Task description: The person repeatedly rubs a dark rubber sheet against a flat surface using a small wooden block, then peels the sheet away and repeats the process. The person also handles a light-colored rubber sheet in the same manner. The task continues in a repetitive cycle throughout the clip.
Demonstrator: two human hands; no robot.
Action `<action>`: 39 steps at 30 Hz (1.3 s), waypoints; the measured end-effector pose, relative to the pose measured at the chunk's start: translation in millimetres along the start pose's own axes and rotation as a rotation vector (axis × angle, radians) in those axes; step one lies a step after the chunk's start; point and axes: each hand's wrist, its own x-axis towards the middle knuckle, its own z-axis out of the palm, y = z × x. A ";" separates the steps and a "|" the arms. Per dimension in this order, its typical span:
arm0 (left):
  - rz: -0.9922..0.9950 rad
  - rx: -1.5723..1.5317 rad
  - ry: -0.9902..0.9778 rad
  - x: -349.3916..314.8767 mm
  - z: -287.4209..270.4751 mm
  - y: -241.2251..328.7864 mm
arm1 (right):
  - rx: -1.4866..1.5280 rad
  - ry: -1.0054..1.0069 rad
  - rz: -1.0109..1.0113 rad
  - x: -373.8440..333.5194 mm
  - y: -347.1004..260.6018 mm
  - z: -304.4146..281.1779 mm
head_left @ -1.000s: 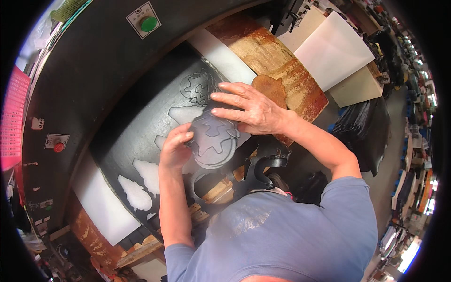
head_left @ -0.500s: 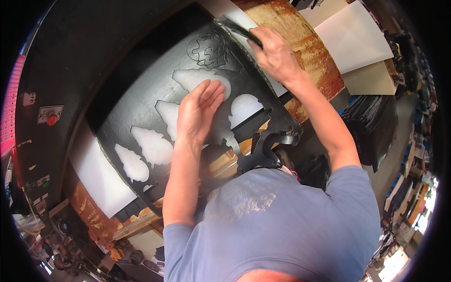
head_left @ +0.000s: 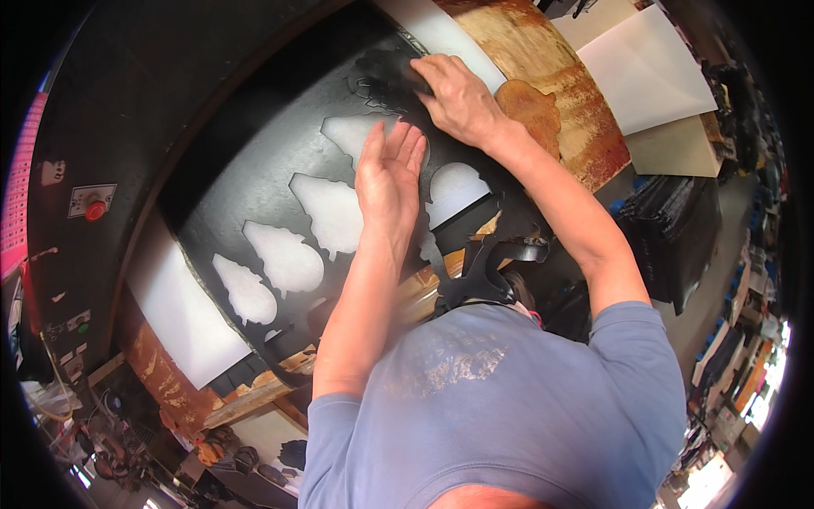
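A worker in a blue-grey shirt leans over a bench, dark loose strips bunched just in front of the body. Farther out, the left hand is unclenched, fingers straight and together and pointing away from the body, with nothing seen in its grasp; whether it touches what lies below cannot be told. Under it spreads a black sheet, pierced by teardrop-shaped holes that show white beneath. Their row climbs from lower left to upper right, toward a dark, blurred piece on the sheet's far part.

The right hand is the nearer of the two to that piece, which lies just left of its bent fingertips; the left hand is farther back toward the body. Blur hides whether the right fingers grip the piece or only meet it, and which way its long axis runs.

A white board shows past the sheet's lower-left edge. Beyond the right hand are a scuffed brown board bearing a tan piece, and white paper. At left stands a dark machine wall with a red button.
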 end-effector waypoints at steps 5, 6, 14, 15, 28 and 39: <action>-0.023 -0.062 -0.127 11.2 -3.1 -2.4 | -0.014 -0.020 -0.019 -7.0 -1.8 9.1; -0.028 -0.077 -0.193 14.5 -3.2 -2.5 | -0.009 -0.024 -0.014 -5.9 -0.7 8.8; -0.108 -0.163 -0.378 38.0 -11.5 4.9 | 0.041 -0.066 -0.036 9.6 2.6 0.4; -0.127 -0.149 -0.342 39.7 -12.1 6.8 | 0.039 -0.092 -0.028 11.3 3.3 -0.9; 0.000 0.091 -0.330 62.0 -12.5 11.6 | 0.080 -0.249 -0.055 26.5 17.2 -14.9; 0.023 0.459 -0.147 25.6 5.4 35.4 | -0.171 -0.239 -0.008 21.4 -15.7 -5.9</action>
